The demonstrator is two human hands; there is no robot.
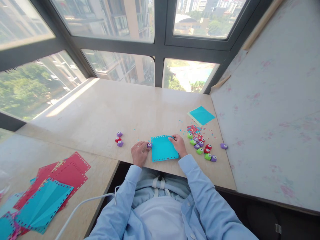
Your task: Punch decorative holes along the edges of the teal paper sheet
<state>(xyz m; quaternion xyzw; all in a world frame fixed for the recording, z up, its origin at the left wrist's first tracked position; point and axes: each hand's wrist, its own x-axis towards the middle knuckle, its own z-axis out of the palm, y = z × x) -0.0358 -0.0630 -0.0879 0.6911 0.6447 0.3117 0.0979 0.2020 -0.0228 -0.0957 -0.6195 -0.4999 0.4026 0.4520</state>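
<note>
Both my arms, in light blue shirt sleeves, reach forward and bend in toward each other. My left hand lies knuckles up, a ring on one finger, fingertips pinched together. My right hand lies palm down, fingers curled leftward.

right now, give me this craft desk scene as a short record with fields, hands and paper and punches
left hand: the left hand pinches a small purple paper punch at the left edge of the sheet
right hand: the right hand presses the sheet's top right corner
sheet: teal square paper sheet with punched border holes, flat on the beige stone desk
right of sheet: cluster of small green, purple and red punches, red and teal paper confetti, plain teal paper square
left of sheet: three small punches
far left: stack of red and teal punched sheets
</note>
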